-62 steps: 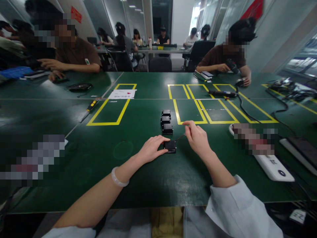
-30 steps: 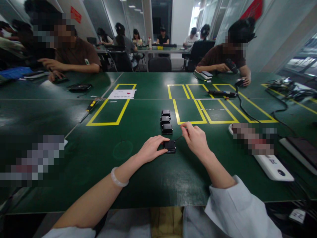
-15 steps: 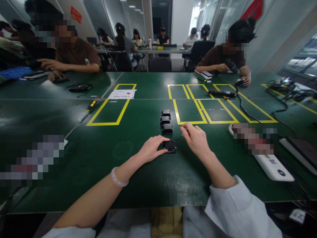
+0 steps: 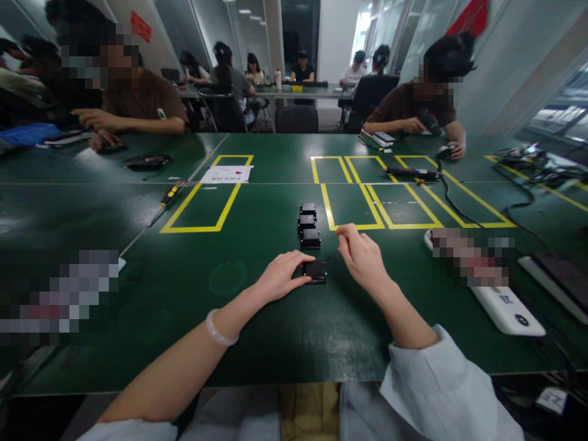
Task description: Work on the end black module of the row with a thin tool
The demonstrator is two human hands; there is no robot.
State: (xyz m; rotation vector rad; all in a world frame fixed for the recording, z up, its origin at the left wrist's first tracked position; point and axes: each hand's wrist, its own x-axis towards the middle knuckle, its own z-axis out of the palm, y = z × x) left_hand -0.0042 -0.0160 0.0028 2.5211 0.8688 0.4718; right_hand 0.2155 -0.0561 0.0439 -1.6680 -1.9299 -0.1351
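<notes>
A small black rectangular block [image 4: 315,271] with tiny pins or screws at its sides lies flat on the green table [image 4: 271,343]. My left hand [image 4: 283,274] grips its left side between thumb and fingers. Pinched in my right hand [image 4: 361,254] is a thin dark rod [image 4: 331,255], its tip touching or close to the block's upper right corner; its exact kind is too small to tell. Just beyond, three similar black blocks [image 4: 310,238] stand in a row leading away from me.
Yellow tape outlines [image 4: 353,228] mark the table. A yellow-black screwdriver [image 4: 169,196] and a paper sheet [image 4: 227,174] lie left; a black cylindrical tool [image 4: 413,174], cables [image 4: 528,165] and a white power bank-like device [image 4: 509,309] lie right. Two co-workers [image 4: 425,104] sit across.
My right hand has shifted very slightly, its fingers turning a little around the thin rod. My left hand and the black blocks stay in place.
</notes>
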